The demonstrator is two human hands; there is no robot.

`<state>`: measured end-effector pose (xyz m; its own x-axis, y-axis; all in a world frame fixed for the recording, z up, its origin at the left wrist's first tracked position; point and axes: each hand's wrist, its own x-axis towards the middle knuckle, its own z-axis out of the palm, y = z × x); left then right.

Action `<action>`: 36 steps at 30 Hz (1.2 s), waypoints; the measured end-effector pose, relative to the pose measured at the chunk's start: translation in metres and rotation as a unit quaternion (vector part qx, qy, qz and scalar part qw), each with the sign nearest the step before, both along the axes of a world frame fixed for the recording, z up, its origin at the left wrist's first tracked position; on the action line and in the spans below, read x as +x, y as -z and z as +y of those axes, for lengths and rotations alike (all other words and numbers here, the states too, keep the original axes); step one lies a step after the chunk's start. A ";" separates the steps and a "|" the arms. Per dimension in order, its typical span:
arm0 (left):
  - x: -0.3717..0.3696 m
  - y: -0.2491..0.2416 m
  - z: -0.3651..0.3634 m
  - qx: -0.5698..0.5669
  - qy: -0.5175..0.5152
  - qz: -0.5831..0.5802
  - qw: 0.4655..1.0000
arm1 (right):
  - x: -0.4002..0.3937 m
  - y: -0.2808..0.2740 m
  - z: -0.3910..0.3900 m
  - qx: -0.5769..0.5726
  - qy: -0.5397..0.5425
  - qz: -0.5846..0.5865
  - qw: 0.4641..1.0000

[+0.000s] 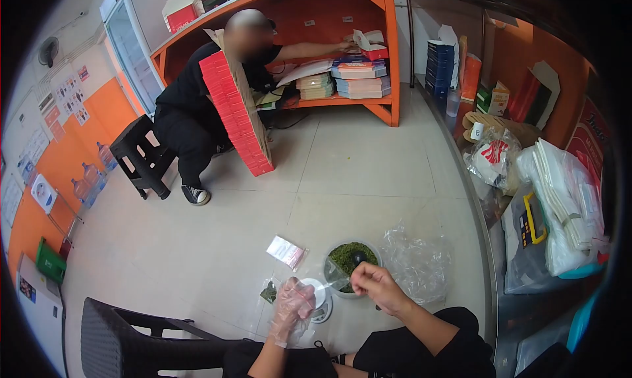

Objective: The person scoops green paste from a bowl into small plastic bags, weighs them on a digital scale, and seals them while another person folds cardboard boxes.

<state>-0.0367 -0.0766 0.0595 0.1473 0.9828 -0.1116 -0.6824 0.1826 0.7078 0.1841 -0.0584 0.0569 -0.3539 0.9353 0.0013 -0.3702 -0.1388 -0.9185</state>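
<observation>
My left hand (pixel 293 304), in a clear plastic glove, is closed on one side of a small clear bag (pixel 334 276). The fingers of my right hand (pixel 376 287), which is bare, pinch the bag's other side. Just behind the bag, a round tub (pixel 378 249) holds green dried leaf bits and a dark round object (pixel 358 257). Under and beside my left hand is a small white scale (pixel 322 301). A small packet with green bits (pixel 268 292) lies left of that hand. Farther up, a stack of small pink-and-white packets (pixel 286 251) rests on the floor.
Crumpled clear plastic (pixel 418 263) lies right of the tub. A person in black (pixel 197 81) crouches with a tall red stack (pixel 234 111), reaching into an orange shelf (pixel 393 62). A black stool (pixel 141 155) stands behind. Shelving with bags (pixel 566 200) lines the right; a black chair (pixel 105 338) is lower left.
</observation>
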 end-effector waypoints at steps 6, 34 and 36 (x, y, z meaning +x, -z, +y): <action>0.003 0.007 0.002 0.057 -0.100 0.226 0.967 | -0.013 -0.012 -0.011 0.193 0.166 -0.270 0.928; 0.013 -0.008 -0.009 0.329 0.127 0.588 0.728 | -0.017 0.013 -0.016 0.036 0.082 -0.225 0.970; 0.013 -0.006 -0.009 0.331 0.131 0.585 0.729 | -0.015 0.011 -0.017 -0.053 0.055 -0.172 0.982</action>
